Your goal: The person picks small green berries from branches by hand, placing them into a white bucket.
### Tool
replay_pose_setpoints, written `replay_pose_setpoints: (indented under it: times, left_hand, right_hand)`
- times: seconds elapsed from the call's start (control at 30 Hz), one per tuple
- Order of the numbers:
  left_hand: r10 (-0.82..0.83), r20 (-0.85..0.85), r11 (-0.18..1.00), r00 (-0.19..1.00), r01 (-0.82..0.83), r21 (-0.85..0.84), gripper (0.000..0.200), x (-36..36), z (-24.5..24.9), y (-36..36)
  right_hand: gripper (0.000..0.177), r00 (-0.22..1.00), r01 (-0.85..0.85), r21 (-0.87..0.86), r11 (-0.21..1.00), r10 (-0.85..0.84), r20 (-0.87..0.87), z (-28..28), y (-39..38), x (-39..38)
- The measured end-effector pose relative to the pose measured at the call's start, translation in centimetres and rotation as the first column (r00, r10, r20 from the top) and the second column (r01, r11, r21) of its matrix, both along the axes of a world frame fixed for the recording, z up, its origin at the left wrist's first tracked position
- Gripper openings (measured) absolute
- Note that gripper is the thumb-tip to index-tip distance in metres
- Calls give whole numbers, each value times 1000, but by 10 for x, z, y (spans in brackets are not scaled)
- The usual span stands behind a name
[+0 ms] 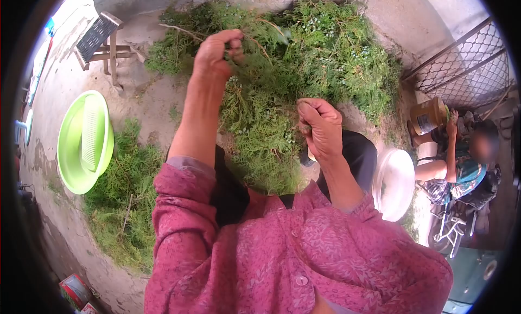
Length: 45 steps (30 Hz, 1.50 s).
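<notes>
A large heap of cut evergreen branches point(347, 53), scale-leaved and dotted with small pale blue-green cones, lies on the ground before me. Over its left part is my left hand point(220, 53), fingers curled closed around an evergreen sprig point(239, 78) whose foliage is blurred below the fist. My right hand point(321, 127) is raised above the near edge of the heap, thumb and fingers pinched together; what is between them, if anything, is too small to make out. A white basin point(393, 184) stands by my right knee.
To the left, a lime-green basin point(65, 151) with a ribbed basket point(89, 135) stands beside a second pile of green branches point(122, 205). A wooden stool point(111, 48) is at the back left. On the right, a seated person point(467, 162) reaches to a brown bucket point(427, 116) near a metal lattice point(464, 70).
</notes>
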State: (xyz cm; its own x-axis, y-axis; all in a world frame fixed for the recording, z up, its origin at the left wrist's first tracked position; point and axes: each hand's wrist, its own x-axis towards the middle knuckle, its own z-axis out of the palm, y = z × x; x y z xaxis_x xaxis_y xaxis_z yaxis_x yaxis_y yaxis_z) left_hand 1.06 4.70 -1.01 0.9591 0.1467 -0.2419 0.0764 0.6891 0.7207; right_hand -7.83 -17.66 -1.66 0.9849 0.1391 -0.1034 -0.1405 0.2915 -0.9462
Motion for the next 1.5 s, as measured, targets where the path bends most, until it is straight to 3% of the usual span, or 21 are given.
replay_pose_setpoints:
  times: [0.07,0.1,0.17,0.27,0.57,0.67,0.73,0.87,1.07,1.13,1.27,1.37,1.43,1.5]
  left_hand:
    - [-64,40,997,997,66,-48,7,2,-5,11]
    - [-126,82,987,989,134,-92,8,4,-8,15]
    - [-139,91,988,986,145,-58,10,10,-17,16]
    - [-113,75,991,991,118,-58,10,4,-11,10]
    - [-147,44,980,988,151,-129,9,-3,2,0]
    - [-153,64,982,986,159,-102,9,0,-4,4]
    - [-213,125,971,969,224,-86,10,3,-9,9]
    - [-194,113,978,974,201,-54,10,6,-12,5]
    - [-174,97,982,980,180,-58,10,7,-11,3]
    - [-94,-29,994,995,95,54,9,2,-2,-11]
    - [-163,-26,981,986,165,99,9,1,-6,-25]
    - [-164,28,983,986,166,-85,8,13,-22,-13]
    - [-120,47,987,992,124,-103,6,12,-12,0]
    - [-177,73,976,982,184,-112,7,8,-12,-1]
  right_hand:
    - [8,985,-111,187,976,134,-110,-12,-15,1]
    - [8,985,-107,186,977,129,-110,-13,-18,2]
    - [12,907,-141,474,869,305,-290,-13,-19,11]
    - [12,868,-101,506,857,324,-376,-13,-11,17]
    - [39,956,-255,67,965,262,-135,-18,30,40]
    - [40,974,-208,23,978,209,-91,-20,39,41]
    - [37,966,-231,65,971,237,-101,-22,39,41]
    - [23,966,-206,128,970,223,-132,-21,40,39]
    - [6,952,-229,72,971,239,-194,-11,27,32]
    - [8,928,-285,164,944,315,-200,-4,17,30]
    - [16,871,-315,405,858,430,-235,13,-5,21]
    - [16,879,-370,365,854,449,-160,24,-38,5]
    - [14,947,-256,221,941,290,-137,28,-74,-6]
    - [11,991,95,113,989,-84,-103,36,-124,-10]
